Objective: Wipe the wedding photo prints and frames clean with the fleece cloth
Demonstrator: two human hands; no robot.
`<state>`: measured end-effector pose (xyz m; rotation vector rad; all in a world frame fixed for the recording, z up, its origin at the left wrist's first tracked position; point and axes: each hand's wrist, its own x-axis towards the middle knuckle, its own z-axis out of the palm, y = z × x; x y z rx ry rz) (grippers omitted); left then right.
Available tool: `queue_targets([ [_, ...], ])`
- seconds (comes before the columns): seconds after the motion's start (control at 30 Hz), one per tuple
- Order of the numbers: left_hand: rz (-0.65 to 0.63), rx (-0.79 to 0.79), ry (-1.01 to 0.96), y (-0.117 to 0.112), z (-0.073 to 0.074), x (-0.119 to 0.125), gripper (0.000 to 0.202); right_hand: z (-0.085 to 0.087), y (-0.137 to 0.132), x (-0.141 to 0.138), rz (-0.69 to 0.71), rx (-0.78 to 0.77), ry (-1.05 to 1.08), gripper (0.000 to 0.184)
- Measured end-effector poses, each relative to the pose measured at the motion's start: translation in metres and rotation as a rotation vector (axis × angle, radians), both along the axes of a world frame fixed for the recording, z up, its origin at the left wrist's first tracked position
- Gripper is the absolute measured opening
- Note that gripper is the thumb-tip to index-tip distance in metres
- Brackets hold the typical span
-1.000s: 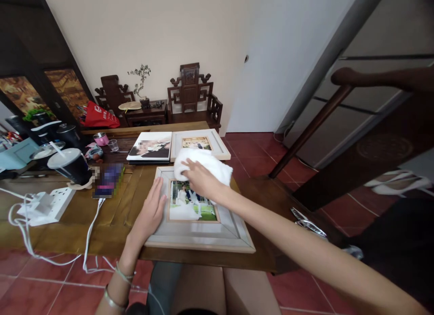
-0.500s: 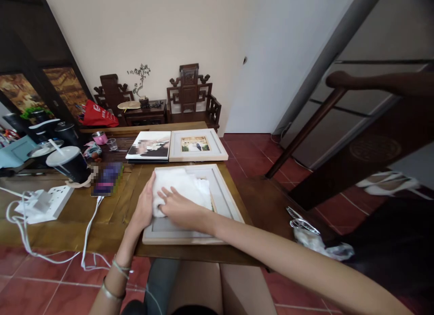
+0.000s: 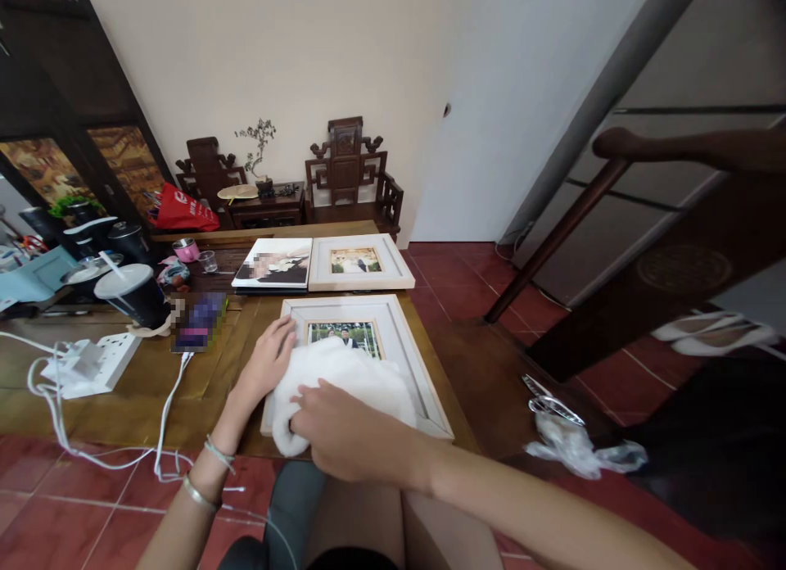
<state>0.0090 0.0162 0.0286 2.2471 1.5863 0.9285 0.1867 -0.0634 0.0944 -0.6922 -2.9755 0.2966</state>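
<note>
A picture frame (image 3: 405, 320) with a pale wide border lies flat on the wooden table before me. Its photo (image 3: 319, 334) shows two people outdoors, the lower part covered by a white fluffy cloth (image 3: 374, 382). My right hand (image 3: 337, 422) presses on that cloth with curled fingers, gripping it over the near half of the frame. At the frame's left edge rests my left hand (image 3: 270, 357), fingers stretched out along the border and touching it.
Behind lie a second framed photo (image 3: 393, 259) and a photo panel (image 3: 300, 251). To the left are a phone (image 3: 200, 324) on a cable, a power strip (image 3: 116, 361) and a lidded cup with straw (image 3: 138, 300). Scissors (image 3: 556, 408) and a plastic bag (image 3: 577, 447) lie right on a wooden seat.
My right hand has drawn the cloth toward me, from the frame's upper left to its near side, uncovering part of the photo. My left hand's fingers have loosened along the left edge.
</note>
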Motion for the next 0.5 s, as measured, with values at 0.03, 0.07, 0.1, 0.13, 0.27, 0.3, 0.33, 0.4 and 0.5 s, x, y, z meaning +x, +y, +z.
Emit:
queue_targets([
  [0.03,0.004,-0.004,0.024,0.0,0.001,0.0,0.041,0.003,-0.003,-0.005,-0.04,-0.008,0.008,0.018],
  [0.07,0.011,-0.007,0.037,0.0,0.002,0.001,0.041,0.005,-0.007,-0.01,-0.078,-0.019,0.009,0.018],
  [0.1,0.021,-0.005,0.039,0.0,0.002,0.002,0.041,0.006,-0.012,-0.016,-0.114,-0.029,-0.001,0.017],
  [0.13,0.03,0.001,0.034,-0.001,0.002,0.004,0.041,0.007,-0.016,-0.022,-0.149,-0.035,-0.018,0.017],
  [0.27,0.053,0.033,0.002,-0.004,0.0,0.009,0.043,-0.003,-0.029,-0.037,-0.24,0.03,-0.075,0.024],
  [0.3,0.056,0.048,0.002,-0.005,-0.001,0.01,0.043,-0.008,-0.031,-0.035,-0.245,0.047,-0.077,0.025],
  [0.33,0.056,0.064,0.008,-0.005,-0.002,0.01,0.044,-0.012,-0.032,-0.031,-0.249,0.054,-0.078,0.026],
  [0.4,0.046,0.079,0.025,-0.006,-0.005,0.01,0.045,-0.02,-0.034,-0.016,-0.272,0.046,-0.094,0.027],
  [0.5,0.036,0.075,0.017,-0.006,-0.009,0.011,0.047,-0.027,-0.035,0.009,-0.35,0.037,-0.12,0.028],
])
